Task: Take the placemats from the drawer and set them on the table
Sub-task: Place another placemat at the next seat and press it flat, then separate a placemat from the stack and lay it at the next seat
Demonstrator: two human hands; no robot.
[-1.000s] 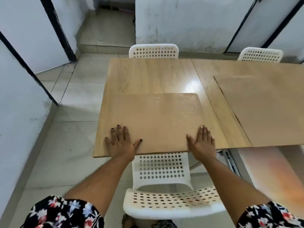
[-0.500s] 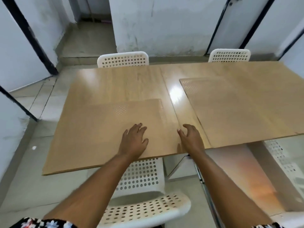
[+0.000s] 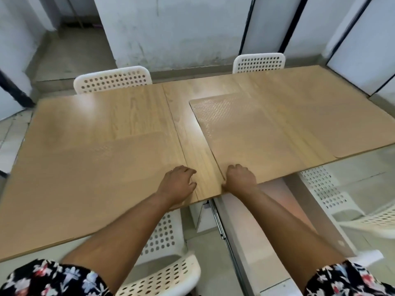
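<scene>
- Whitewashed walls and a tiled floor frame the wooden table (image 3: 136, 116), which fills my view.
- My right hand (image 3: 240, 178) has its fingers curled onto the near left corner of the right placemat (image 3: 267, 133); whether it truly pinches the edge I cannot tell.
- My left hand (image 3: 178, 182) rests loosely bent, holding nothing, just at the right edge of the left placemat (image 3: 102, 167).
- Both mats lie flat on the table, a bare strip of wood between them.
- Risk, as I judge it: the right mat reaches the table's near edge (a careless tug could slide it off).
- The mats are thin, tan, dotted with a perforated pattern, nearly matching the wood.
- White chairs (image 3: 112, 81) stand behind.
</scene>
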